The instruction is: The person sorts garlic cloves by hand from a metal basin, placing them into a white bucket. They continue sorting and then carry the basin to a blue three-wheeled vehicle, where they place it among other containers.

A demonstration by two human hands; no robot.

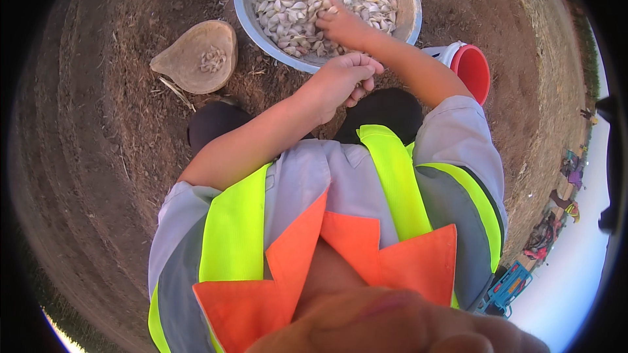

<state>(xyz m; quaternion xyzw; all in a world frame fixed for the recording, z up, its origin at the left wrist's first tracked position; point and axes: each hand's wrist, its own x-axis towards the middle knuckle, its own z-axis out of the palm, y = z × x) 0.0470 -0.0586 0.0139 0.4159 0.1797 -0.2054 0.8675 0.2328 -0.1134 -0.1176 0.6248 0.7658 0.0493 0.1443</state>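
A wide metal basin stands on the soil before me, holding a large heap of pale garlic cloves. My right hand reaches over its near right side, fingers bent down among the cloves. Whether a clove is between those fingers is not clear. My left hand hovers just outside the near rim, below my right hand, with its fingers curled in. What its palm may contain is hidden. Left of the basin lies a gourd-shaped scoop, with a small pile of cloves inside it.
A white bucket with a red inside lies tipped beside my right forearm. My dark-clad knees are close to the basin. Dry straw lies near the scoop. Far right are a person, several bundles and a blue vehicle.
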